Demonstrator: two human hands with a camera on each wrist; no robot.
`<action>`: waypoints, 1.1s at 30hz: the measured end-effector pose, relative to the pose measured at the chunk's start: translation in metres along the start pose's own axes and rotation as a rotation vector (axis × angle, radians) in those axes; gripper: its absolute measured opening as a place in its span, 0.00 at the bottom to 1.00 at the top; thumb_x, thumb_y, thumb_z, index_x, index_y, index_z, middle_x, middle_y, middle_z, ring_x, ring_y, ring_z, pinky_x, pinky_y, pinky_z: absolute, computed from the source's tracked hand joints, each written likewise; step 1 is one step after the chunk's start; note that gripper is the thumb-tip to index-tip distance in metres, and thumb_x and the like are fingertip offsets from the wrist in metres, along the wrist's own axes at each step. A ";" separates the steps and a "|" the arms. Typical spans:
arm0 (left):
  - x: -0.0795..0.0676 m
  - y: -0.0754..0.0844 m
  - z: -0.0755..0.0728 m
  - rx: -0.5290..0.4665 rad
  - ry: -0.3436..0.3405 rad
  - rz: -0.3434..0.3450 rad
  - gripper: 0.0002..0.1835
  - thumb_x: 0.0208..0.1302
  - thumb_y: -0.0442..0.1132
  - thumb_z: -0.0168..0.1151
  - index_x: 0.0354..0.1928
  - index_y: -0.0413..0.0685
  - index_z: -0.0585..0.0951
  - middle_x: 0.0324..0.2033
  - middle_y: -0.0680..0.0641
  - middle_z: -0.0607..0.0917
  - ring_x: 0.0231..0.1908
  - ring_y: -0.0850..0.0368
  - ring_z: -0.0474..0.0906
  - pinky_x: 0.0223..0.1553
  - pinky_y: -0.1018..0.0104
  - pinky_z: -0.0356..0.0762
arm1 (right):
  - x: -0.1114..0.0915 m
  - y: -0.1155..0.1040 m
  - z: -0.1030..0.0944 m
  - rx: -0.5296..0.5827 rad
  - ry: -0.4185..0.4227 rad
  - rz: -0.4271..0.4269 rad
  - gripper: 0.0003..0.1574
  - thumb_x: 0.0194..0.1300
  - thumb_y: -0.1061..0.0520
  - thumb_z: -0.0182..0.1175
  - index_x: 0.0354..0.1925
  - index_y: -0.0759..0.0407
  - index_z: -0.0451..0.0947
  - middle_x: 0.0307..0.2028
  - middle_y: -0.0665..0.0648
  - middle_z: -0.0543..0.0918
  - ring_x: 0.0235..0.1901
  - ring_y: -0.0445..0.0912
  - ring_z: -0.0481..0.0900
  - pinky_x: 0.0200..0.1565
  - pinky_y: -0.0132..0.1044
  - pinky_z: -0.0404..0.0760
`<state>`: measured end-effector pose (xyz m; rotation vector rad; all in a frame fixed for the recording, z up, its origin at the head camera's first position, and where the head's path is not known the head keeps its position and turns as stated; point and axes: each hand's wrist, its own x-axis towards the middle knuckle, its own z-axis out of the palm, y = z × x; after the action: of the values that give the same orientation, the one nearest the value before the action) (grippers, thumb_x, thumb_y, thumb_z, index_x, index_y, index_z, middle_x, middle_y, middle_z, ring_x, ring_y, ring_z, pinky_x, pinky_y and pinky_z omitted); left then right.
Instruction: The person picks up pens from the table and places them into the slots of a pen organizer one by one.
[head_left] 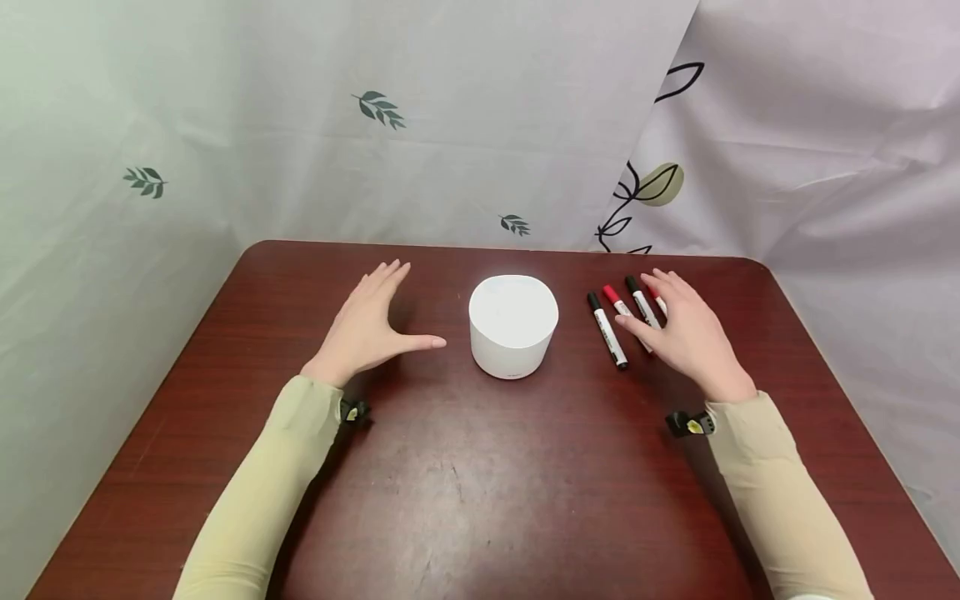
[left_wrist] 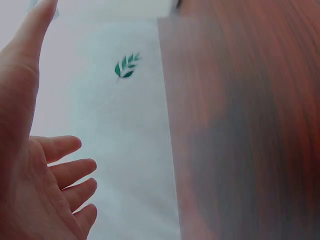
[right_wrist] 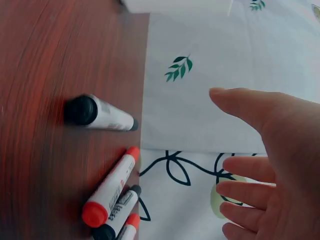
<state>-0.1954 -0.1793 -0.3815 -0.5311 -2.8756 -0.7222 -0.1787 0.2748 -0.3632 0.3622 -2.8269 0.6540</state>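
Grip: left hand (head_left: 363, 325) and right hand (head_left: 693, 337) both spread, holding nothing. White container (head_left: 513, 325) stands on the bench (head_left: 517, 500) between them. Four markers (head_left: 609, 337) lie right of container, near right hand. Looks like handling hasn't begun; all four are unlifted.

the surface (head_left: 510, 500) is a dark reddish brown streaked with darker wood grain; the container (head_left: 510, 358) is plain white with a tiny dark print low on its side; two markers (head_left: 608, 337) are white with black ends and dark lettering, two other markers (head_left: 621, 307) white and red; both sleeves (head_left: 270, 467) are pale yellowish beige; the backdrop (head_left: 450, 183) is greyish white with dark green leaf sprigs (head_left: 379, 109), the right-hand cloth (head_left: 825, 125) white with black outlined leaves and olive-green patches
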 end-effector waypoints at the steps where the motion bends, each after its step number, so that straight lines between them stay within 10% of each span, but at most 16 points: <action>1: 0.001 0.003 0.001 -0.030 0.003 -0.007 0.71 0.40 0.82 0.68 0.80 0.49 0.56 0.78 0.47 0.55 0.78 0.51 0.44 0.75 0.50 0.45 | -0.001 -0.001 0.000 0.019 0.013 0.012 0.49 0.64 0.39 0.70 0.70 0.68 0.68 0.69 0.70 0.68 0.71 0.63 0.61 0.69 0.60 0.60; 16: 0.014 0.049 0.036 -0.369 0.014 0.056 0.64 0.41 0.72 0.78 0.80 0.62 0.57 0.76 0.59 0.59 0.74 0.63 0.54 0.70 0.53 0.60 | -0.015 -0.011 0.003 0.157 0.075 0.083 0.41 0.60 0.43 0.75 0.64 0.63 0.77 0.54 0.64 0.83 0.40 0.58 0.76 0.40 0.46 0.70; 23: 0.022 0.069 0.054 -0.486 0.004 0.037 0.66 0.39 0.69 0.81 0.80 0.63 0.56 0.75 0.61 0.62 0.71 0.65 0.58 0.69 0.54 0.62 | -0.021 -0.008 0.014 0.186 0.030 0.113 0.42 0.60 0.43 0.75 0.64 0.64 0.77 0.59 0.64 0.81 0.57 0.61 0.76 0.52 0.54 0.73; 33: 0.024 0.075 0.059 -0.559 -0.002 0.008 0.62 0.38 0.59 0.86 0.77 0.61 0.63 0.67 0.55 0.73 0.63 0.55 0.72 0.63 0.53 0.69 | -0.024 -0.004 0.033 0.218 -0.040 0.126 0.40 0.58 0.50 0.78 0.62 0.69 0.77 0.53 0.67 0.84 0.46 0.59 0.85 0.50 0.54 0.82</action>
<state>-0.1928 -0.0814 -0.3958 -0.5941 -2.6442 -1.5339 -0.1597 0.2611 -0.3972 0.2351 -2.8403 0.9965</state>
